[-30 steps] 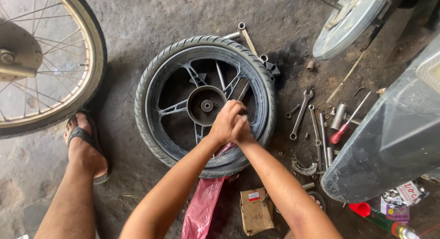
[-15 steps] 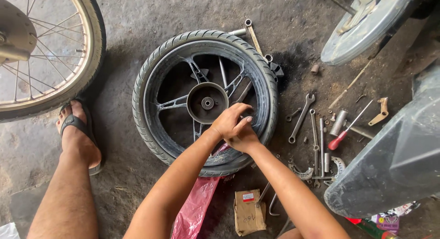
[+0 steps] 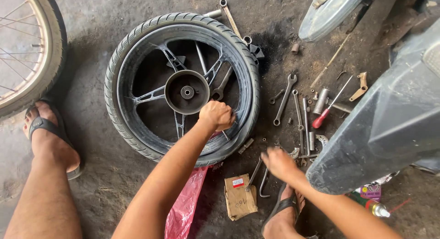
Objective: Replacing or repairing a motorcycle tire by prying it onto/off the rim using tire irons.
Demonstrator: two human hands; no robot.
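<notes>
Flat on the dirt floor: black motorcycle wheel (image 3: 183,88). Left hand (image 3: 216,115) clenched at its lower-right rim, gripping something unclear. Right hand (image 3: 279,162) blurred beside scattered wrenches (image 3: 285,99); grip impossible to tell. Nearby, below the tyre: small brown cardboard box (image 3: 239,198) with red-white label, pink plastic bag (image 3: 183,204).

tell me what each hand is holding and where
The left hand is closed over the tyre at its inner edge by the rim; what it grips there is hidden. The right hand is blurred above the floor tools; no hold can be told.
</notes>
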